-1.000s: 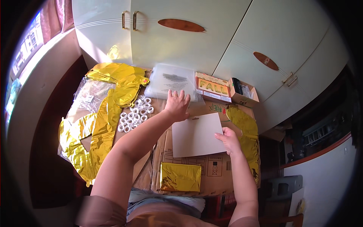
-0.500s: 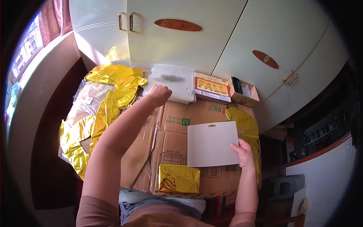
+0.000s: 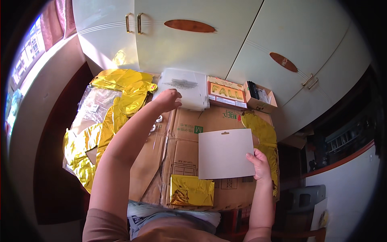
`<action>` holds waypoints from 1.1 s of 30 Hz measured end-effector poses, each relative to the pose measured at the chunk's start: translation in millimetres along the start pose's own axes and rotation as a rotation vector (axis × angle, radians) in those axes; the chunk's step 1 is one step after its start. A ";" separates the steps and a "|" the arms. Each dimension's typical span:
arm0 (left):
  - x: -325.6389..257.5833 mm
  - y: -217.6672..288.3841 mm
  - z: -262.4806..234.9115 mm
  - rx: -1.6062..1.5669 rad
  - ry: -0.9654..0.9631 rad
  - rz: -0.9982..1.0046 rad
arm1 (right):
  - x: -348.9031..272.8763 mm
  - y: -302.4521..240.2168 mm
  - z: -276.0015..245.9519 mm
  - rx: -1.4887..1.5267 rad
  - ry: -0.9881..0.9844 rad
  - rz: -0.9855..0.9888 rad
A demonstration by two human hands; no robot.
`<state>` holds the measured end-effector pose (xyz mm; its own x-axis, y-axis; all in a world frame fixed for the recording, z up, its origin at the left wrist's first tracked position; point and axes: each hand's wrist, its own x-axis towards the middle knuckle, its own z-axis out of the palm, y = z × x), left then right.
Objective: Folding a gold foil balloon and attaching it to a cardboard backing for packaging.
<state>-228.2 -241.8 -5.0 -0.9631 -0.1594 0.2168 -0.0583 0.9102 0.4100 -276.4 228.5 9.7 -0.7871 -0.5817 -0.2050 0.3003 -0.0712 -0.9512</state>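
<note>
My left hand (image 3: pixel 168 101) is over the front left part of a stack of clear frosted plastic bags (image 3: pixel 186 88). Its fingers are loosely bent, with a gap between fingertips and thumb; I cannot tell whether they touch the top bag. Between thumb and fingers, my right hand (image 3: pixel 261 163) grips the right edge of a white card (image 3: pixel 225 155) with a hanging slot at its top. The card is raised in front of the large cardboard (image 3: pixel 185 149). A folded gold foil packet (image 3: pixel 192 190) lies below the card's lower left corner.
Gold foil balloons (image 3: pixel 129 90) and clear wrapping spread over the left side. A patterned box (image 3: pixel 227 93) and an open carton (image 3: pixel 260 99) with black items stand at the back right. More gold foil (image 3: pixel 258 125) lies behind the card. Small white pieces (image 3: pixel 159 119) sit beside my left forearm.
My left hand has gone from a fist to loosely parted fingers and shifted slightly down and left. The top bag's print now looks flat and spread out. My right hand holds the card nearly still.
</note>
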 end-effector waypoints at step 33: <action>9.1 -0.5 8.3 0.255 0.181 0.113 | 56.2 42.7 79.7 0.088 0.252 -0.160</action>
<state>-239.2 -240.5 -10.5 -0.9061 -0.0968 0.4118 -0.0401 0.9887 0.1442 -264.8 128.2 -24.1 -0.9339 -0.3385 -0.1153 0.1983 -0.2220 -0.9547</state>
